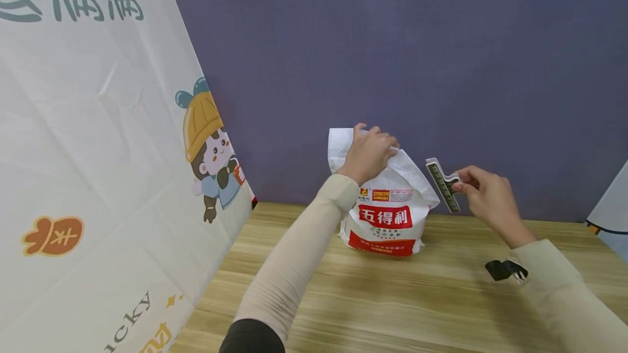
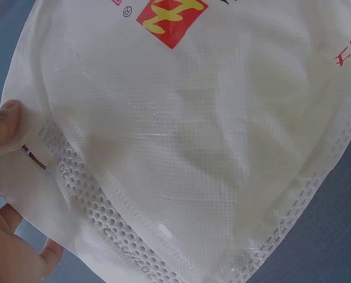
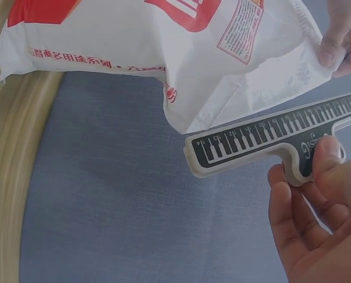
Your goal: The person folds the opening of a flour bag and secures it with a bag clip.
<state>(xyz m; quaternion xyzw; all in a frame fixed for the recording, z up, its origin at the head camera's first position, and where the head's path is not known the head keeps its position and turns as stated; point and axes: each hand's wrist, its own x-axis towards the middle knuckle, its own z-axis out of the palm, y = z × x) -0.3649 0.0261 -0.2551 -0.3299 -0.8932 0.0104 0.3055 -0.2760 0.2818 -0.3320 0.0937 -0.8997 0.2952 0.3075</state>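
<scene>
A white flour bag with red printed panels stands on the table, its top edge folded over to one side. My left hand grips that folded top, fingers behind and thumb in front, as the left wrist view shows with the thumb on the white fabric. Just right of the bag, my right hand pinches a long bag clip by its handle. In the right wrist view, the clip shows a black-and-white piano-key pattern and lies close alongside the bag's edge.
The wood-grain table runs back to a dark blue-grey wall panel. At the left hangs a white printed sheet with cartoon figures. A pale object with a dark edge is at the far right.
</scene>
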